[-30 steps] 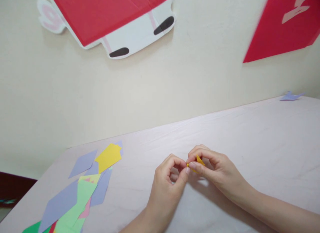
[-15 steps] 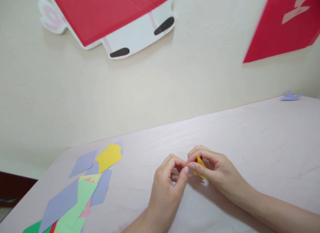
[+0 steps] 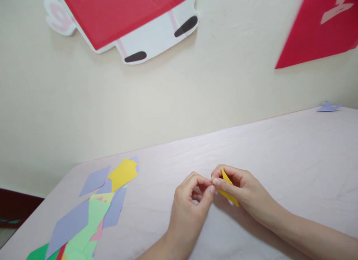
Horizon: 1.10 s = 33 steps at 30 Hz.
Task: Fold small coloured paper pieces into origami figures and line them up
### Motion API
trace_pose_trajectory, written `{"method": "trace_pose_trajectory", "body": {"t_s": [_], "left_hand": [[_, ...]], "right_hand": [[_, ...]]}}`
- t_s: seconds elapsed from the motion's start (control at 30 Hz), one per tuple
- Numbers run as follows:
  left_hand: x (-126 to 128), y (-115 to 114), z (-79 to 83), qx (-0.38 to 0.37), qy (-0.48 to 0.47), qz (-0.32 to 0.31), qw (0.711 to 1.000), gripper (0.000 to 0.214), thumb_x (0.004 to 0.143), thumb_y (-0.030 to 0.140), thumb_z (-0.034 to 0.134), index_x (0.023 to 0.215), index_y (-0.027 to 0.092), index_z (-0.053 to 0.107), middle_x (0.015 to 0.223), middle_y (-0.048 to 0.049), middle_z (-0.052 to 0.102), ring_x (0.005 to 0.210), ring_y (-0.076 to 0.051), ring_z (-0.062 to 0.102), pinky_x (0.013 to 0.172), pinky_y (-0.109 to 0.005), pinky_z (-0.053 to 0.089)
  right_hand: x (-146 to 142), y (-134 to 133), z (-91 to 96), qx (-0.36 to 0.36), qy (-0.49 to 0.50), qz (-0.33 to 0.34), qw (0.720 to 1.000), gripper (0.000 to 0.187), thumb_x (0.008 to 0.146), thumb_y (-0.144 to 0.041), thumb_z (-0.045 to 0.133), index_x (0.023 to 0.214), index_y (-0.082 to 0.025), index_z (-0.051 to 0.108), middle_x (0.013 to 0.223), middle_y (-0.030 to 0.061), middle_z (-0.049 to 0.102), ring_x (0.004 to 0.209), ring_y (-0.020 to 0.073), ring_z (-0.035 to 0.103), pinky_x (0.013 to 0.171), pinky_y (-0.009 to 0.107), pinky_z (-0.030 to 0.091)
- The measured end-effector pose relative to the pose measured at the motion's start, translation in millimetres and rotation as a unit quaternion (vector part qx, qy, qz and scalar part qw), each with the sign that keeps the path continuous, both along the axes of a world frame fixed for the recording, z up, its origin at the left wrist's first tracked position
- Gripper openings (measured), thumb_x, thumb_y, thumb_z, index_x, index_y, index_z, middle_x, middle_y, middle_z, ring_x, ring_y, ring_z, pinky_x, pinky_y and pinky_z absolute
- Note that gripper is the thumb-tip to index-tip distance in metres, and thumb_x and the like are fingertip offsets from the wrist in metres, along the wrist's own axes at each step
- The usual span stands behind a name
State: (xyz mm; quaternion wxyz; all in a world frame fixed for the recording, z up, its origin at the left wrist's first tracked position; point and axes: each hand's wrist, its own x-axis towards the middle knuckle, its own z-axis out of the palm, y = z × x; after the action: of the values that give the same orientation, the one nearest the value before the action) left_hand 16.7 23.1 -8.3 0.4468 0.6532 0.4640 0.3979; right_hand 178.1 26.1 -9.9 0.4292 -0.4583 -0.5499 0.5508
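Note:
Between both hands, just above the table, is a small piece of folded yellow paper [image 3: 229, 197]. My right hand [image 3: 242, 185] pinches it with thumb and fingers; a pointed corner sticks up past the thumb and another part shows below it. My left hand [image 3: 192, 200] has thumb and forefinger pinched together at the paper's left tip, fingertips touching those of the right hand. The tip itself is mostly hidden by the fingers.
Loose sheets of coloured paper lie at the left of the table [image 3: 156, 178]: yellow [image 3: 123, 174], purple [image 3: 68, 226], light green [image 3: 89, 222] and others overlapping. A folded purple paper figure [image 3: 328, 107] stands at the far right edge. Behind rises a wall with red decorations [image 3: 125, 18].
The yellow paper has turned slightly in the right hand, so more of its lower part shows. Both hands stay pinched together at its tip. The whole view has shifted a little.

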Motion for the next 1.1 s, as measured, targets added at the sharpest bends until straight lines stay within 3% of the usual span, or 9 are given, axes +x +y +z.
{"method": "trace_pose_trajectory", "body": {"t_s": [0.23, 0.4, 0.57, 0.67, 0.77, 0.93, 1.1], "left_hand": [[-1, 0, 1.0, -0.012, -0.014, 0.009, 1.000, 0.014, 0.087, 0.024, 0.060, 0.074, 0.019, 0.060, 0.074, 0.0015, 0.060, 0.069, -0.013, 0.055, 0.063, -0.023, 0.042], [1, -1, 0.9, -0.006, 0.000, -0.001, 1.000, 0.013, 0.085, 0.021, 0.059, 0.072, 0.019, 0.060, 0.072, 0.0013, 0.059, 0.067, -0.013, 0.054, 0.061, -0.023, 0.042], [2, -1, -0.2, -0.026, 0.014, -0.011, 1.000, 0.010, 0.086, 0.028, 0.062, 0.083, 0.019, 0.062, 0.079, -0.0004, 0.064, 0.071, -0.015, 0.056, 0.062, -0.024, 0.043], [3, -1, 0.3, -0.021, 0.029, -0.020, 0.999, 0.011, 0.084, 0.028, 0.064, 0.079, 0.019, 0.064, 0.077, -0.0002, 0.062, 0.069, -0.014, 0.054, 0.061, -0.023, 0.040], [2, 0, -0.3, -0.027, 0.012, -0.010, 1.000, 0.016, 0.085, 0.026, 0.061, 0.072, 0.018, 0.061, 0.071, 0.0009, 0.058, 0.064, -0.012, 0.050, 0.059, -0.023, 0.039], [-3, 6, -2.5, -0.035, -0.027, 0.020, 0.999, 0.017, 0.085, 0.029, 0.062, 0.071, 0.018, 0.058, 0.069, 0.0022, 0.057, 0.063, -0.012, 0.048, 0.059, -0.023, 0.038], [-6, 10, -1.6, -0.033, -0.035, 0.043, 0.998, 0.018, 0.084, 0.029, 0.062, 0.071, 0.018, 0.056, 0.066, 0.0035, 0.056, 0.061, -0.011, 0.047, 0.058, -0.022, 0.037]], "right_hand": [[-1, 1, 1.8, 0.000, 0.021, 0.003, 1.000, 0.029, 0.085, -0.048, 0.061, 0.082, -0.019, 0.062, 0.071, -0.0013, 0.052, 0.066, 0.0143, 0.047, 0.060, 0.025, 0.038], [0, -1, -0.4, 0.028, -0.032, -0.009, 0.999, 0.031, 0.085, -0.047, 0.062, 0.073, -0.019, 0.058, 0.070, -0.0016, 0.050, 0.065, 0.0141, 0.045, 0.061, 0.025, 0.037], [-2, -3, -3.0, 0.018, 0.017, 0.006, 1.000, 0.032, 0.089, -0.049, 0.059, 0.078, -0.019, 0.055, 0.070, -0.0025, 0.048, 0.066, 0.0129, 0.044, 0.059, 0.024, 0.037], [-2, -2, -2.4, 0.014, 0.030, 0.005, 0.999, 0.032, 0.088, -0.048, 0.060, 0.078, -0.019, 0.055, 0.071, -0.0021, 0.050, 0.067, 0.0134, 0.046, 0.061, 0.024, 0.038], [-1, 0, -0.4, 0.027, 0.010, 0.003, 1.000, 0.031, 0.087, -0.047, 0.062, 0.075, -0.019, 0.057, 0.069, -0.0019, 0.051, 0.066, 0.0137, 0.047, 0.062, 0.025, 0.039], [0, 1, 0.4, 0.048, -0.025, -0.006, 0.998, 0.026, 0.089, -0.046, 0.057, 0.085, -0.020, 0.060, 0.077, 0.0002, 0.056, 0.073, 0.0163, 0.052, 0.067, 0.027, 0.042], [1, 3, -1.9, 0.058, -0.054, -0.029, 0.996, 0.026, 0.089, -0.041, 0.058, 0.074, -0.020, 0.054, 0.071, -0.0015, 0.051, 0.070, 0.0153, 0.050, 0.065, 0.026, 0.041]]}}
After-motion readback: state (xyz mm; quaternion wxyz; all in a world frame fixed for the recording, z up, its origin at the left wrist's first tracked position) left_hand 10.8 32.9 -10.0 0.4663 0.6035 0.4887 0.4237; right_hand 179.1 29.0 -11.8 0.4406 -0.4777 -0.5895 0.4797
